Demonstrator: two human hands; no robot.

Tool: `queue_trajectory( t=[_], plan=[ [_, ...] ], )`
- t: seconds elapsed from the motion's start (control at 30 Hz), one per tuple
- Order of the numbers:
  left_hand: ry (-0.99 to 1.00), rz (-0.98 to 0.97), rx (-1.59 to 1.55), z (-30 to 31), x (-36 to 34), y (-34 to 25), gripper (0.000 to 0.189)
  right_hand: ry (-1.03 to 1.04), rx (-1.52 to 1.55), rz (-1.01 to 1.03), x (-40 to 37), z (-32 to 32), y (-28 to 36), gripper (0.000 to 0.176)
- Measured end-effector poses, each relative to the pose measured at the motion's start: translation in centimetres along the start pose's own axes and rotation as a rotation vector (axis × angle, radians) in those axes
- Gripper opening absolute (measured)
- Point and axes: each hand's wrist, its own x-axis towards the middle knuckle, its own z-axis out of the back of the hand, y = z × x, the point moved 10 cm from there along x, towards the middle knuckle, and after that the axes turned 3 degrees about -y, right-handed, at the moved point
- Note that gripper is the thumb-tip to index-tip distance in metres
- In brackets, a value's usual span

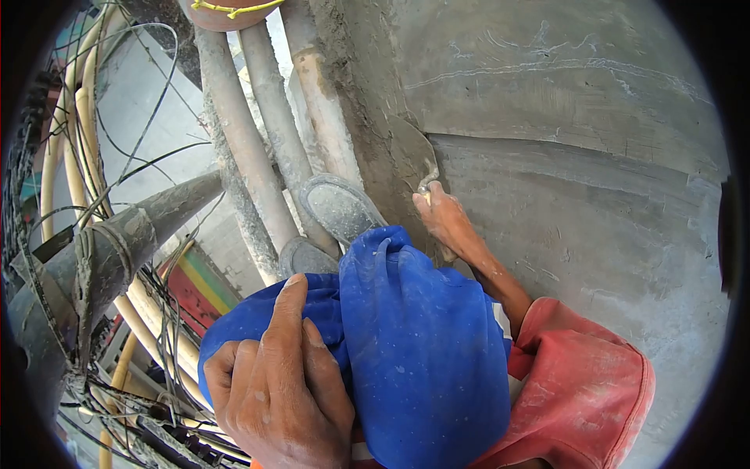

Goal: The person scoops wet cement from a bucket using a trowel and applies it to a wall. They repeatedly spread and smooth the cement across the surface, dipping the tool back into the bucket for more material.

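My right hand (pixel 447 219) is closed around the handle of a trowel (pixel 412 152). The pointed blade lies against wet grey mortar (pixel 379 117) along the wall's edge, with its bent metal neck showing just beyond my fingers. My left hand (pixel 285 379) rests over my left thigh, nothing in it, index finger stretched forward and the other fingers loosely bent. Both knees are covered by dusty blue trousers (pixel 426 344). A red sleeve (pixel 582 375) covers my right upper arm.
A smooth grey plastered wall (pixel 578 211) fills the right side. My dusty shoes (pixel 340 207) are by several mortar-spattered poles (pixel 250 148). A bucket (pixel 230 14) with a yellow cord stands at the top. Tangled black cables (pixel 86 195) and a thick grey pole (pixel 168 211) crowd the left.
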Motion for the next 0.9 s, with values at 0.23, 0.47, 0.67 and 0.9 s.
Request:
queue_trajectory(
  t=[0.23, 0.47, 0.67, 0.9],
  plan=[
    [0.001, -0.108, -0.048, 0.4, 0.0, 0.0, 0.024, 0.087, -0.018, -0.044, 3.7, -5.4, -1.4, 0.044],
    [-0.040, -0.117, -0.068, 0.3, -0.1, 0.3, 0.024, -0.070, -0.001, -0.020, 3.3, -2.6, 1.6, 0.046],
    [-0.040, -0.131, -0.060, 0.4, 0.1, 0.0, 0.024, -0.003, -0.018, 0.010, 6.1, -5.2, 1.1, 0.047],
    [-0.024, -0.151, -0.034, 0.4, 0.1, -0.1, 0.026, -0.181, 0.143, 0.021, 7.6, -0.5, 4.8, 0.044]
  ],
)
